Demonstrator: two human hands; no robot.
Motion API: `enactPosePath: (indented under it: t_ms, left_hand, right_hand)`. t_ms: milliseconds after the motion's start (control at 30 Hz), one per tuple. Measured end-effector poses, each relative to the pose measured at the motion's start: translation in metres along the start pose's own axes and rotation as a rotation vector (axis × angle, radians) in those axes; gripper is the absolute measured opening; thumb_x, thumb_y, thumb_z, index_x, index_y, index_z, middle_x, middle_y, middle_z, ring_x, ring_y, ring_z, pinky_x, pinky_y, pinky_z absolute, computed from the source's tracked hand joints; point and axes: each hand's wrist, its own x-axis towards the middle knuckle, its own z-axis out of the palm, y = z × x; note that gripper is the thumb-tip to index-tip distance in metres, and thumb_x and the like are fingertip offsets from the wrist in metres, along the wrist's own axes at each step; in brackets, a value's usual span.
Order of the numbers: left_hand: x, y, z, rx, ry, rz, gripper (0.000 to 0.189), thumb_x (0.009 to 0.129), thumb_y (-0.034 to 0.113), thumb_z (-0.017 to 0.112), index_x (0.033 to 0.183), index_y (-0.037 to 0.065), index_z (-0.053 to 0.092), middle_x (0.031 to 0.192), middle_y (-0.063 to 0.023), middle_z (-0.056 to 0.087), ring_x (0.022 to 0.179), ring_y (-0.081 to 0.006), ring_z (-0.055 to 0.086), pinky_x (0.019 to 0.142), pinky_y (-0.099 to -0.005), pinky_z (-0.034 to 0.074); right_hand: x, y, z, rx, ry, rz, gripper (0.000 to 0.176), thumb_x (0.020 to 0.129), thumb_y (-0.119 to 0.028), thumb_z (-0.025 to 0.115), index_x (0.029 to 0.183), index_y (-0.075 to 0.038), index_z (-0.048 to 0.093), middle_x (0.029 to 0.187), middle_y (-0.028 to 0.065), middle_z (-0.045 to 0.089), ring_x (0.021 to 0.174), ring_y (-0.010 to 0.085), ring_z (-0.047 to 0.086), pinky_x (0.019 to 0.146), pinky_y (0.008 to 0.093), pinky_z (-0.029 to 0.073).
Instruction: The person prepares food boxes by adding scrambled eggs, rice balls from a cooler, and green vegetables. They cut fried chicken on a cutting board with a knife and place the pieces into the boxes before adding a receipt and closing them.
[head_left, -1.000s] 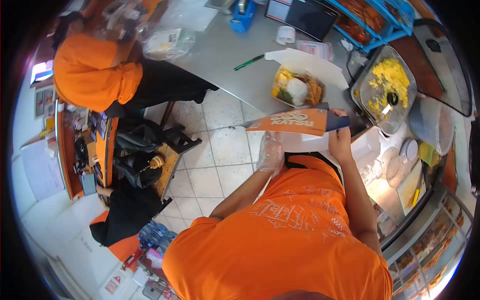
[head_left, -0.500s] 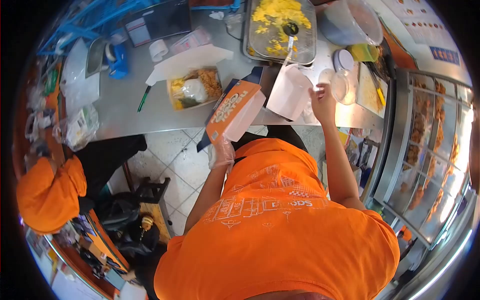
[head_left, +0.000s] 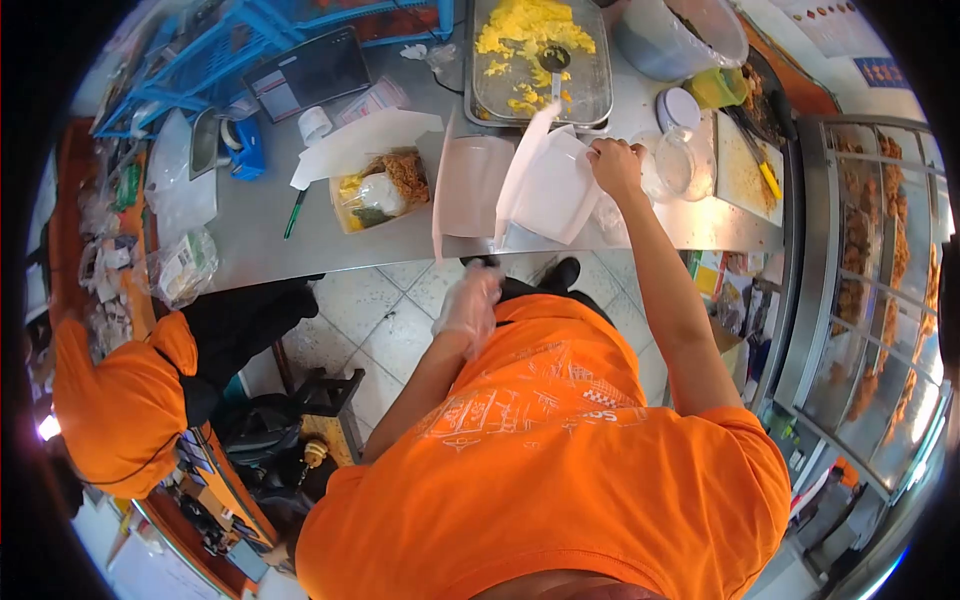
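Observation:
My right hand (head_left: 617,166) has its fingers curled at the upper right corner of an open takeaway box (head_left: 558,190), white inside. Close on its left stands another open takeaway box (head_left: 474,185), also with nothing inside. My left hand (head_left: 472,305), in a clear plastic glove, hangs just in front of the table edge, below the boxes. It is smeared by motion, and its fingers cannot be made out. Further left, a filled takeaway box (head_left: 383,190) with its lid up holds a white mound, brown fried food and something yellow.
Behind the boxes lies a metal tray (head_left: 590,95) of yellow food with a ladle (head_left: 555,62). To the right are a clear round container (head_left: 685,165), a cutting board (head_left: 745,165) and a glass display cabinet (head_left: 880,290). A person in orange (head_left: 125,410) is at the left.
The orange-printed box has left my left hand and stands upright on the table, open. My left hand has drawn off it. My right hand has moved onto the right box's corner.

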Motion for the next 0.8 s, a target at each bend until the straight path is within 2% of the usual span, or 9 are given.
enactPosePath:
  t_ms: [100,200,233,333,400,533,633,700,800]
  left_hand:
    - [-0.051,0.011,0.019,0.606,-0.375,0.022,0.076,0.093,0.024,0.071,0.154,-0.003,0.034,0.15,-0.019,0.047,0.134,-0.0251,0.05,0.113,-0.0345,0.037]
    - [-0.026,-0.033,0.027,-0.053,-0.352,0.008,0.07,0.095,0.025,0.07,0.152,-0.003,0.038,0.142,-0.0177,0.055,0.13,-0.0233,0.053,0.109,-0.0309,0.042]
    - [-0.001,-0.046,0.034,0.363,-0.527,0.593,0.058,0.097,0.024,0.067,0.144,-0.004,0.046,0.134,-0.0138,0.059,0.124,-0.0224,0.057,0.102,-0.031,0.047]
    - [-0.036,-0.014,0.1,-0.027,-0.072,0.201,0.047,0.097,0.021,0.067,0.134,-0.003,0.052,0.125,-0.0102,0.062,0.114,-0.0214,0.062,0.094,-0.0317,0.052]
    - [-0.029,-0.03,0.115,-0.181,-0.069,0.289,0.036,0.095,0.011,0.062,0.128,-0.003,0.056,0.118,-0.0111,0.064,0.101,-0.021,0.065,0.087,-0.0321,0.054]
    - [0.004,-0.061,0.109,-0.119,-0.027,0.554,0.044,0.09,0.001,0.05,0.134,-0.003,0.055,0.121,-0.014,0.064,0.103,-0.0188,0.065,0.086,-0.0318,0.055]
    - [-0.004,-0.071,0.106,0.297,0.072,0.616,0.046,0.093,0.006,0.053,0.138,-0.002,0.053,0.127,-0.0126,0.062,0.112,-0.0185,0.063,0.096,-0.0327,0.052]
    - [-0.042,-0.068,0.13,0.653,0.12,0.945,0.04,0.096,0.008,0.054,0.135,0.001,0.056,0.127,-0.01,0.063,0.117,-0.0183,0.06,0.109,-0.0346,0.044]
    - [-0.022,-0.085,0.133,0.028,-0.275,1.015,0.033,0.098,0.007,0.054,0.13,0.003,0.061,0.13,-0.0087,0.061,0.123,-0.0181,0.056,0.118,-0.0375,0.034]
  right_hand:
    - [-0.018,-0.009,-0.058,0.213,0.103,-0.114,0.017,0.088,-0.022,0.071,0.092,-0.006,0.073,0.088,0.0126,0.07,0.084,0.0302,0.068,0.085,0.0457,0.048]
    - [-0.059,-0.007,-0.101,0.434,0.075,-0.085,0.017,0.089,-0.019,0.07,0.092,-0.002,0.072,0.088,0.0133,0.071,0.081,0.0299,0.069,0.076,0.0429,0.052]
    - [-0.073,-0.003,-0.106,0.544,0.081,-0.127,0.017,0.089,-0.017,0.071,0.093,-0.001,0.071,0.086,0.0135,0.07,0.079,0.0293,0.069,0.071,0.0404,0.053]
    - [-0.111,0.015,-0.114,0.703,0.024,-0.157,0.018,0.088,-0.015,0.074,0.093,0.002,0.07,0.083,0.013,0.068,0.077,0.0273,0.069,0.067,0.0363,0.055]
    - [-0.12,0.023,-0.118,0.749,-0.025,-0.147,0.02,0.088,-0.015,0.075,0.093,0.003,0.07,0.082,0.0123,0.067,0.078,0.0258,0.07,0.069,0.0347,0.055]
    - [-0.124,0.04,-0.125,0.927,0.486,-0.039,0.028,0.088,-0.021,0.079,0.094,0.004,0.07,0.082,0.0089,0.07,0.072,0.0217,0.07,0.068,0.0323,0.057]
    - [-0.122,0.071,-0.128,0.853,0.053,-0.16,0.025,0.088,-0.02,0.077,0.099,0.002,0.074,0.082,0.0149,0.074,0.072,0.0229,0.072,0.067,0.0325,0.057]
    - [-0.12,0.074,-0.133,0.688,-0.06,-0.125,0.022,0.088,-0.018,0.075,0.098,0.002,0.074,0.082,0.0157,0.074,0.072,0.0236,0.072,0.067,0.033,0.057]
    - [-0.121,0.075,-0.12,0.732,-0.118,-0.118,0.019,0.087,-0.015,0.073,0.094,0.003,0.074,0.081,0.0169,0.074,0.071,0.0247,0.073,0.068,0.0343,0.057]
